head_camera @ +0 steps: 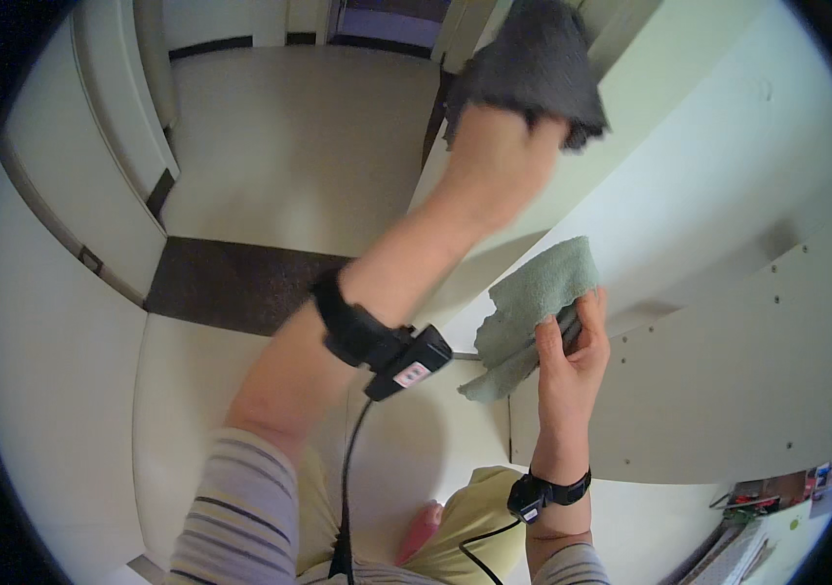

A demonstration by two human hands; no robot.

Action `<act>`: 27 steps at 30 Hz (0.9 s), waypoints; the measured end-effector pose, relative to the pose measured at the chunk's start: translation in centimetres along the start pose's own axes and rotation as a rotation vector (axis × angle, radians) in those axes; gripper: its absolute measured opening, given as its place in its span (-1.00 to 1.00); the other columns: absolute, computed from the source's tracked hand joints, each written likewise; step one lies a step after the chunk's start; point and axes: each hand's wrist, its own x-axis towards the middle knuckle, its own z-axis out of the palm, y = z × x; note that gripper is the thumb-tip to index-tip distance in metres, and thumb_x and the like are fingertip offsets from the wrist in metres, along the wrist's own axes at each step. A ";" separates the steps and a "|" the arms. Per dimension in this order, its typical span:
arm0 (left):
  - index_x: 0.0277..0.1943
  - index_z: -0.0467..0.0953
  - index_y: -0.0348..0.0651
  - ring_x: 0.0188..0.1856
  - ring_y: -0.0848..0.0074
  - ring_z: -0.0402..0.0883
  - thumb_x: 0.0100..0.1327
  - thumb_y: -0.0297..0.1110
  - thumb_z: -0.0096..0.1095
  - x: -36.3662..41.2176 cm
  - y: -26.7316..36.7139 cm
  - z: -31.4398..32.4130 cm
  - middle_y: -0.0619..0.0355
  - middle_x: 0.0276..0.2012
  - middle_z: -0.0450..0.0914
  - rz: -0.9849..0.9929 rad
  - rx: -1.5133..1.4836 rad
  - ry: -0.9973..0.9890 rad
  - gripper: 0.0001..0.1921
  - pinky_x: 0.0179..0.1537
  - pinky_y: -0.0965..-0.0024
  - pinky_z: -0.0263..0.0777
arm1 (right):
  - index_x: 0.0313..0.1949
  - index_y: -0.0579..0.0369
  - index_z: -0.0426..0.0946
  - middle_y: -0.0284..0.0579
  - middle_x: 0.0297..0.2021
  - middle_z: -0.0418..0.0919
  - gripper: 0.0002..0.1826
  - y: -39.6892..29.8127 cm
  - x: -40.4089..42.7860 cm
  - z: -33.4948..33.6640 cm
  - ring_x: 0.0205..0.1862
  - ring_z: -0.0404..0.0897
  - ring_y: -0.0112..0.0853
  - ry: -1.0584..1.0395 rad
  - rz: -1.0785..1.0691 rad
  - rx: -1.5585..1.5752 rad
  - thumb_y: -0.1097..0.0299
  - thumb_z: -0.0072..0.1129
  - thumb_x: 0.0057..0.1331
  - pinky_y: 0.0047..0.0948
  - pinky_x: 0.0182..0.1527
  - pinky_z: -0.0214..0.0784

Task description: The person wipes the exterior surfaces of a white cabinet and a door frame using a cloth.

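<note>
My left hand [507,157] reaches far forward with a dark grey cloth [533,66] in its grip, spread against the upper part of a pale upright panel; hand and cloth are slightly blurred. The fingertips are hidden under the cloth. Lower and to the right, my right hand [576,344] holds a green cloth [540,292] between thumb and fingers, with a darker fold showing in the palm. The green cloth hangs loosely to the left of that hand. Black devices with cables are strapped to both wrists.
A whitish panel with screws [715,380] stands at the right. Pale cabinet doors [65,241] line the left. A dark strip [240,285] crosses the light floor [299,146]. Assorted items [759,501] lie at the lower right. My foot [421,530] is below.
</note>
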 end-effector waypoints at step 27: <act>0.15 0.45 -0.25 0.37 0.01 0.26 0.33 -0.53 0.02 -34.7 -11.1 -2.0 -0.18 0.33 0.32 -0.477 0.235 0.054 -0.66 0.40 0.13 0.02 | 0.17 0.34 0.38 -0.23 0.08 0.39 -0.55 9.6 -7.5 0.2 0.15 0.37 -0.44 -0.143 0.150 -0.107 0.42 0.17 0.34 -0.48 0.22 0.13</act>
